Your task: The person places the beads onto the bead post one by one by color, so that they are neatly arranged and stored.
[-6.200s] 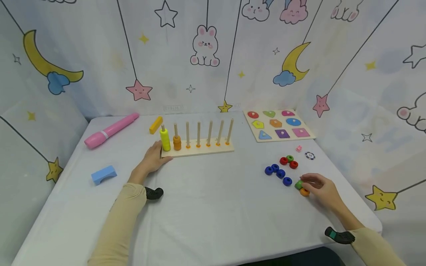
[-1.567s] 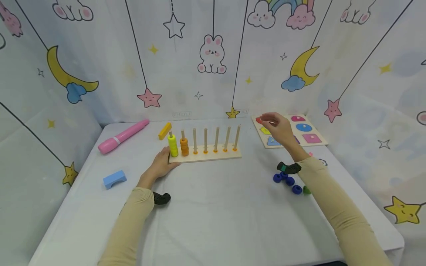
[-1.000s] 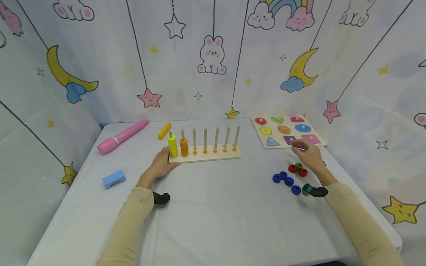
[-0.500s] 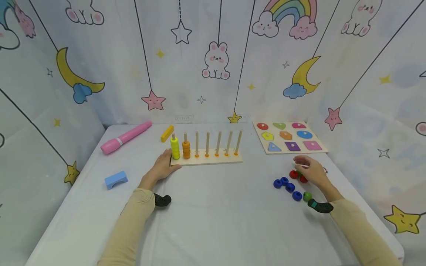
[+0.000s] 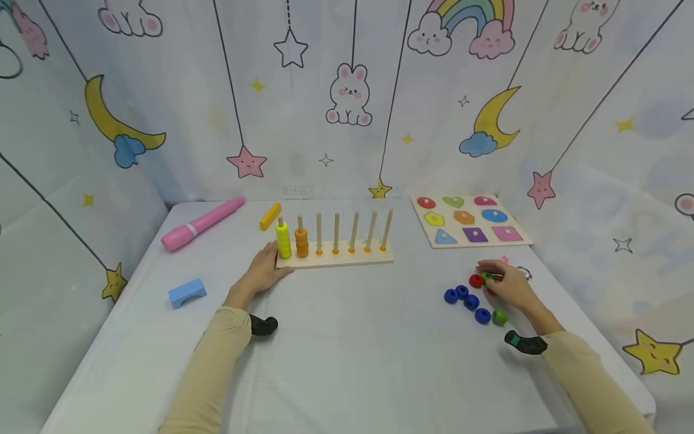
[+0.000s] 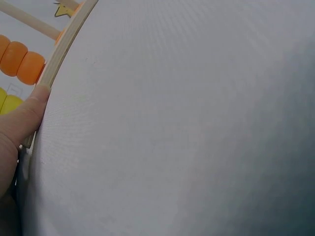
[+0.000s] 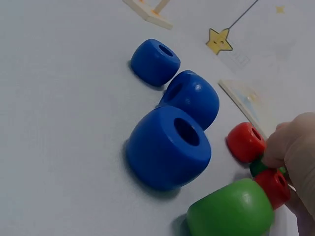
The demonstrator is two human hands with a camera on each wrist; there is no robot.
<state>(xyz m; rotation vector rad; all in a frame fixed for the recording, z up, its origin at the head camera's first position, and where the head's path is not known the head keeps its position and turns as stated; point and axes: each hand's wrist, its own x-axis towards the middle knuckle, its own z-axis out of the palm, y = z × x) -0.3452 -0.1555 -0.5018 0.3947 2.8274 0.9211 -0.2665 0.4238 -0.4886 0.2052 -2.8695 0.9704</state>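
Observation:
My left hand (image 5: pixel 264 271) grips the left end of a wooden peg board (image 5: pixel 347 259), thumb along its front edge. Yellow beads (image 5: pixel 284 241) fill most of the first peg, and orange beads (image 5: pixel 302 244) are stacked on the second. At the right, my right hand (image 5: pixel 515 288) has its fingertips round a green bead (image 5: pixel 486 276) on the table. Beside it lie a red bead (image 5: pixel 476 281) and another red bead (image 7: pixel 273 189), partly covered by the hand in the head view. Several blue beads (image 5: pixel 471 302) and a second green bead (image 5: pixel 499 317) lie nearer.
A shape puzzle board (image 5: pixel 472 222) lies at the back right. Near the right hand are a small pink piece (image 5: pixel 505 259) and a round chip (image 5: pixel 524 273). On the left are a pink stick (image 5: pixel 203 224), a yellow block (image 5: pixel 270 216) and a blue arch block (image 5: pixel 187 293).
Since the earliest frame, an orange bead has left the table and the orange stack is taller. My right hand went out over the puzzle board, then came back to the red and green beads.

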